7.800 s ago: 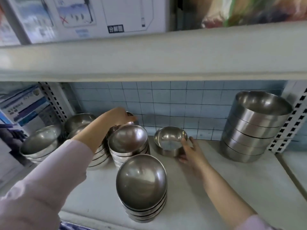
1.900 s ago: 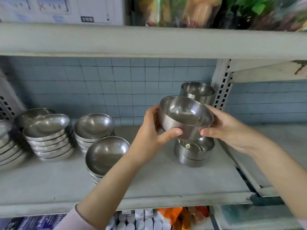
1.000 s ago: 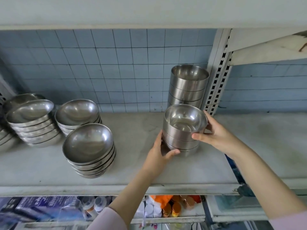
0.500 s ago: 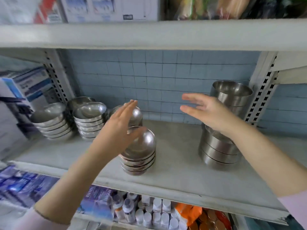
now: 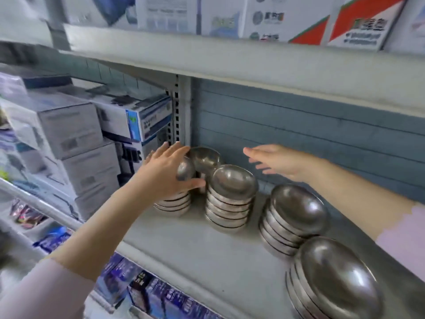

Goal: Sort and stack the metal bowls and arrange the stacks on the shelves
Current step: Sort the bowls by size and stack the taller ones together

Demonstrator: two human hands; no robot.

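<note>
we see five stacks of metal bowls on the shelf (image 5: 195, 249), all of them towards its left end. the left stack (image 5: 172, 203) stands nearest the post (image 5: 181, 111), and the back stack (image 5: 204, 157) sits behind it against the wall (image 5: 299, 125). the middle stack (image 5: 230, 199) is just beside those two. the third stack (image 5: 294, 217) stands a little to its right, and the near stack (image 5: 333, 288) is closest to us, just beside the third.

our left hand (image 5: 165, 173) is spread flat over the top of the left stack, fingers straight and thumb out to the side towards the middle stack. it grips nothing, and the blur keeps us from telling whether the palm rests on the top bowl or is just above it. our right hand (image 5: 276, 164) is open too, fingers stretched out and empty, in the air above the shelf, right of the back stack and near the wall.

left of the post we see white and blue boxes (image 5: 80, 134) piled up. more boxes (image 5: 276, 17) stand on the upper shelf (image 5: 230, 61), and blue packets (image 5: 142, 284) lie on the level below.
</note>
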